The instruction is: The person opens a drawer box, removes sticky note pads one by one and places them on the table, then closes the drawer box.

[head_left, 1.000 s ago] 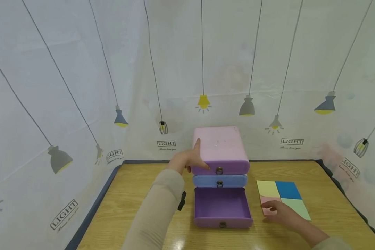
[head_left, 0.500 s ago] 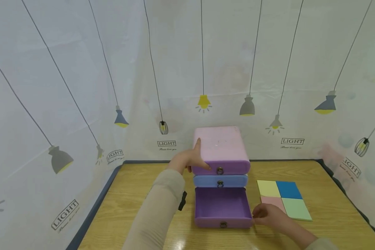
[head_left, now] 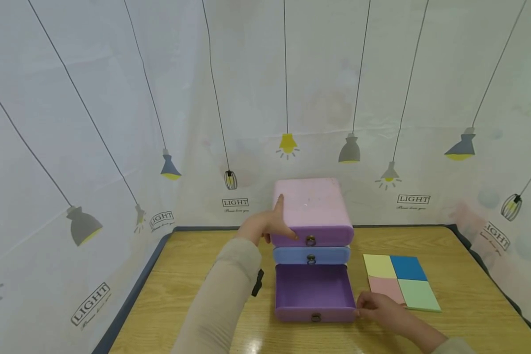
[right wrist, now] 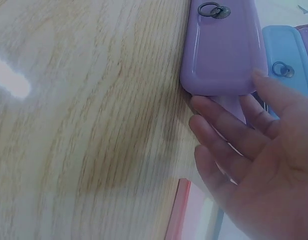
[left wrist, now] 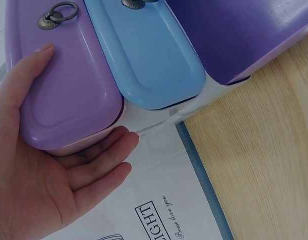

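A small cabinet with a pale pink top stands at the table's back middle. Its purple top drawer and blue middle drawer are closed. The purple bottom drawer is pulled out, with nothing seen inside. My left hand holds the cabinet's upper left side, thumb on the top drawer's front and other fingers along the side. At the bottom drawer's right front corner, my right hand holds on with bent fingers, thumb at the upper edge and fingertips by the side.
Right of the cabinet, coloured square pads lie together: yellow, blue, pink and green. Wooden table surrounds the cabinet. A white sheet printed with lamps hangs behind and at both sides.
My right hand has left the pink pad and moved left to the bottom drawer's corner, where it stays over the last half second. The left hand and drawers look unmoved.
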`<state>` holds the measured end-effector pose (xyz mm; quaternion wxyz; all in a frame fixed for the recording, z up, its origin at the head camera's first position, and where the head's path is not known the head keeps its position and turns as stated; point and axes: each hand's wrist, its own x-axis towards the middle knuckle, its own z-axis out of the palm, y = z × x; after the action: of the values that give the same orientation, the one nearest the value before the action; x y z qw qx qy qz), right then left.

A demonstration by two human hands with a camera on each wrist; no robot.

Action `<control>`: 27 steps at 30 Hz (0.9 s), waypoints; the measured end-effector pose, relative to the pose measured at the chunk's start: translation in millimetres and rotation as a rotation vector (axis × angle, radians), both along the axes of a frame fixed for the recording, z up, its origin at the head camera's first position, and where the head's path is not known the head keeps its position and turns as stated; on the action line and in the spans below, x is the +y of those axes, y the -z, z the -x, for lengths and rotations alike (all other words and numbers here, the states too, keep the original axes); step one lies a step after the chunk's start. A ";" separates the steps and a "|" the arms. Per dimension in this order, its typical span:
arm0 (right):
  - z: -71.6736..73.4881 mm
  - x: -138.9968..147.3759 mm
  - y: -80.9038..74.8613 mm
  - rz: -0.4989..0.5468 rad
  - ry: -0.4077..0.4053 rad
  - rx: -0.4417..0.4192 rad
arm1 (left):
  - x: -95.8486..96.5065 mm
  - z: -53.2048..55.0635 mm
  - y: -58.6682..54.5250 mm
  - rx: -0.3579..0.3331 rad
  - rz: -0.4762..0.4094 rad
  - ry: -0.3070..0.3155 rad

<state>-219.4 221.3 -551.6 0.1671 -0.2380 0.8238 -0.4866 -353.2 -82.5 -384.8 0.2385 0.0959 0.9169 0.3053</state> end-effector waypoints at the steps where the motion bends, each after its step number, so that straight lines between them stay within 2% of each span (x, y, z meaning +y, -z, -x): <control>1: 0.2 -0.1 0.3 -0.004 0.000 0.007 | 0.1 0.5 0.2 0.000 0.007 0.002; 7: 4.5 -1.1 5.2 -0.128 0.079 0.075 | -0.3 2.9 1.8 -0.003 0.023 0.002; 12: 9.5 0.2 11.5 -0.095 0.190 0.002 | -0.7 1.1 0.6 -0.004 0.010 0.003; 14: 10.7 0.2 13.7 -0.084 0.199 -0.010 | -0.6 0.6 -0.1 -0.008 0.000 0.005; 18: 10.9 -3.0 14.3 -0.121 0.185 0.026 | -0.1 -0.2 -1.3 -0.006 -0.017 0.005; 22: 10.8 -6.3 12.3 -0.144 0.207 0.045 | -0.5 -0.8 -2.7 -0.004 -0.017 0.010; 27: 11.6 -8.0 11.9 -0.145 0.216 0.007 | -1.7 -1.1 -2.3 0.000 -0.023 0.012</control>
<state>-231.0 213.4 -563.5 0.1277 -0.1370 0.8782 -0.4401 -352.1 -84.3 -382.5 0.2394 0.1042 0.9126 0.3145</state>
